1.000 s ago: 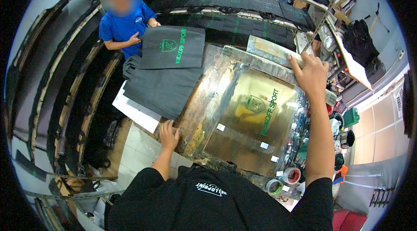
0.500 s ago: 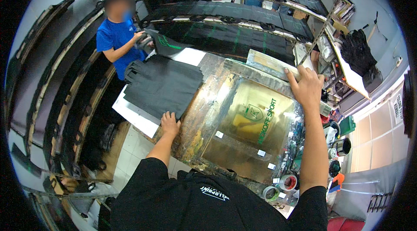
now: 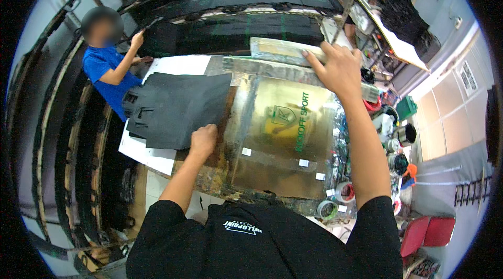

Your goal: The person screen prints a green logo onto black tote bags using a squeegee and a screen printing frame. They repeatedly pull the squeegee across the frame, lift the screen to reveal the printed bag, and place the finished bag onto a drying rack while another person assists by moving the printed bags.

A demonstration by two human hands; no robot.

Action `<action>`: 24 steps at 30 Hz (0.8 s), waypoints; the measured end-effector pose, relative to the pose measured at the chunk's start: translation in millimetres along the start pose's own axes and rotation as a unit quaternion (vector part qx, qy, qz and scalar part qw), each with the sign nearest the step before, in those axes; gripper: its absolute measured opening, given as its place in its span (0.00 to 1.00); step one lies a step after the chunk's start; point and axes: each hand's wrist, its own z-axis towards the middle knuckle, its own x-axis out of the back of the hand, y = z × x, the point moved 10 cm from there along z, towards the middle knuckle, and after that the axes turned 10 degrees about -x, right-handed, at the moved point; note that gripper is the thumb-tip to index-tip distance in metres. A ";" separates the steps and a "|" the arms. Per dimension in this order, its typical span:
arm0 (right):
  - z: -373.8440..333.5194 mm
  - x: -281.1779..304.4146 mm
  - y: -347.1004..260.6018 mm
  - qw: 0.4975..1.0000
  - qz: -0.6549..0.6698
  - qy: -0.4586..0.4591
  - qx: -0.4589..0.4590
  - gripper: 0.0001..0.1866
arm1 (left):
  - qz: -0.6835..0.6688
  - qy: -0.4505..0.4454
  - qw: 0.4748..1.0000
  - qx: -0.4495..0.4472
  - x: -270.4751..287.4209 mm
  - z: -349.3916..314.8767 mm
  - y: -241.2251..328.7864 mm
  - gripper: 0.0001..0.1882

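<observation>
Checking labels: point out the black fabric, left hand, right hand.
Black fabric [image 3: 181, 106], head view: middle of top piece.
Left hand [image 3: 203, 140], head view: back of hand.
Right hand [image 3: 339, 71], head view: back of hand.

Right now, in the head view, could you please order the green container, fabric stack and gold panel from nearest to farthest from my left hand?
1. Fabric stack, by your left hand.
2. Gold panel, to the right.
3. Green container, farther right.

Tiered racks [image 3: 67, 158] are ranged along the left. White floor tiles [image 3: 154, 183] are partly exposed; a red chair [image 3: 439, 231] is placed lower right.
</observation>
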 end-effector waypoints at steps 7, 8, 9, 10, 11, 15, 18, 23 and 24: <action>-1.5 0.6 3.0 1.000 -0.003 0.010 0.003 0.32 | -0.162 -0.196 0.966 -0.046 -115.3 63.3 194.9 0.17; -0.4 1.0 4.4 1.000 -0.009 0.008 0.001 0.32 | -0.182 -0.153 0.970 -0.058 -114.9 62.3 213.1 0.20; -1.0 -2.1 2.5 1.000 -0.011 0.005 0.001 0.32 | -0.201 -0.109 0.971 -0.064 -114.5 53.1 227.5 0.24; -2.6 -2.5 3.8 1.000 0.002 0.008 0.002 0.32 | -0.222 -0.064 0.970 -0.077 -105.8 52.8 242.6 0.28; -4.0 -2.2 4.7 1.000 0.000 0.008 0.002 0.32 | -0.236 -0.076 0.964 -0.097 -107.1 52.0 249.9 0.30; -10.6 -2.2 7.7 1.000 0.006 0.008 -0.005 0.32 | -0.229 -0.065 0.958 -0.159 -93.3 31.3 207.1 0.35; -6.8 -1.6 5.4 1.000 0.014 0.011 -0.001 0.32 | -0.084 -0.108 0.988 -0.073 -110.3 11.9 158.6 0.34; -2.9 -5.0 8.6 0.999 -0.002 0.036 0.013 0.32 | -0.110 -0.207 0.969 -0.078 -143.0 44.4 169.9 0.37; -2.0 -8.4 10.8 0.999 -0.010 0.030 0.011 0.32 | -0.110 -0.195 0.970 -0.091 -144.6 57.4 183.4 0.36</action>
